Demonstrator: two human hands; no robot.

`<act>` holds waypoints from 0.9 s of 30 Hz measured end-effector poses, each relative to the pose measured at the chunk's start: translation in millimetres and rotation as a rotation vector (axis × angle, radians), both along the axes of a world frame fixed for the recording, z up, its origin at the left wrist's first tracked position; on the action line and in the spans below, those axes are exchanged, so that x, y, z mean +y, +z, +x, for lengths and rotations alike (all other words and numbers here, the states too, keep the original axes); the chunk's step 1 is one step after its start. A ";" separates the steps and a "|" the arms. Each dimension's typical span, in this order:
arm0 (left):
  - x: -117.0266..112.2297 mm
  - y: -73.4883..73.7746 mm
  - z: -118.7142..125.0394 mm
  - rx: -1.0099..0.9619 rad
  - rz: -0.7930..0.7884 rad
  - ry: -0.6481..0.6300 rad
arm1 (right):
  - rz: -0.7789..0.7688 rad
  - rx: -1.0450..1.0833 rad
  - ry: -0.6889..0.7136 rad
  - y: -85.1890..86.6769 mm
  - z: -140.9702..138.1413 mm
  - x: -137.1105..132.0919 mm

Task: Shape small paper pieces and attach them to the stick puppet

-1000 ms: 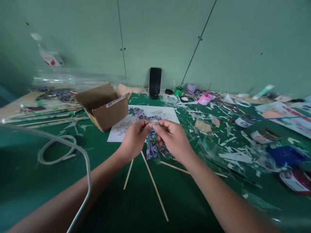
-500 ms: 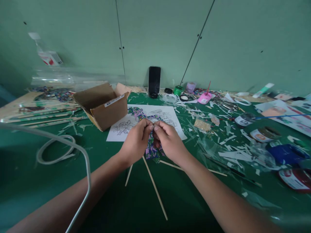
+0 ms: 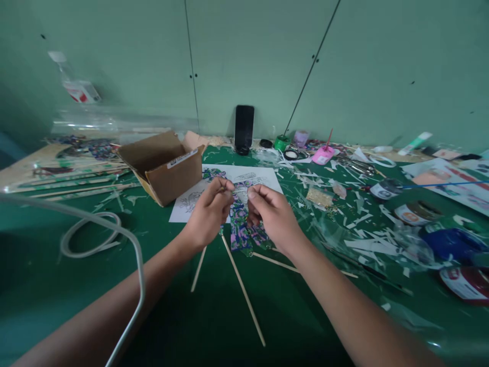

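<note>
A thin, pale strip (image 3: 240, 189), lying level left-to-right, is pinched between closed left hand (image 3: 208, 216) and right hand (image 3: 273, 216) above the green tabletop (image 3: 214, 316).

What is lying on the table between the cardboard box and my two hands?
In the head view, a white printed sheet lies on the green mat between the cardboard box and the left hand and right hand.

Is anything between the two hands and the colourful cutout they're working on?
Nothing visible. The left hand and right hand pinch a thin strip between them directly over the cutout, with no object intervening.
</note>
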State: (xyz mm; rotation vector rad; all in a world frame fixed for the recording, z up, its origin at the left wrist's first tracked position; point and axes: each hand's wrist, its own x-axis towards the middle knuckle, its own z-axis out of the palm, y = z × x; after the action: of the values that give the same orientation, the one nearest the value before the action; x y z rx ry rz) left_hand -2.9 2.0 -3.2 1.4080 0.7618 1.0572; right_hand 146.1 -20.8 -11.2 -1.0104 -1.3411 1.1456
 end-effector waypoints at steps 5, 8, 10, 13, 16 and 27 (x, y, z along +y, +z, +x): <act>-3.2 7.5 -0.5 -0.097 -0.176 -0.068 | -0.017 0.083 0.018 2.4 -1.4 -1.0; -6.5 13.6 -0.4 0.019 -0.224 -0.095 | 0.009 0.102 0.008 2.7 -0.5 -0.5; -7.6 15.4 -0.9 0.064 -0.231 -0.142 | 0.032 0.080 -0.004 3.3 0.6 -0.5; -8.7 16.0 -1.9 0.025 -0.188 -0.236 | 0.070 -0.063 -0.039 5.3 2.1 -2.0; -10.6 17.5 -2.2 -0.022 -0.136 -0.312 | 0.146 -0.239 -0.098 7.4 2.5 -4.9; -12.4 16.9 -2.7 -0.010 -0.163 -0.338 | 0.243 -0.297 -0.063 8.8 2.4 -9.2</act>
State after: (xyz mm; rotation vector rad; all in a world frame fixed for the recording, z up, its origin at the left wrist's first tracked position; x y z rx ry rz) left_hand -5.6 -10.4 13.7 1.3328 0.5641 0.7235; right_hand 148.5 -30.0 -2.4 -1.0620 -1.6268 0.7828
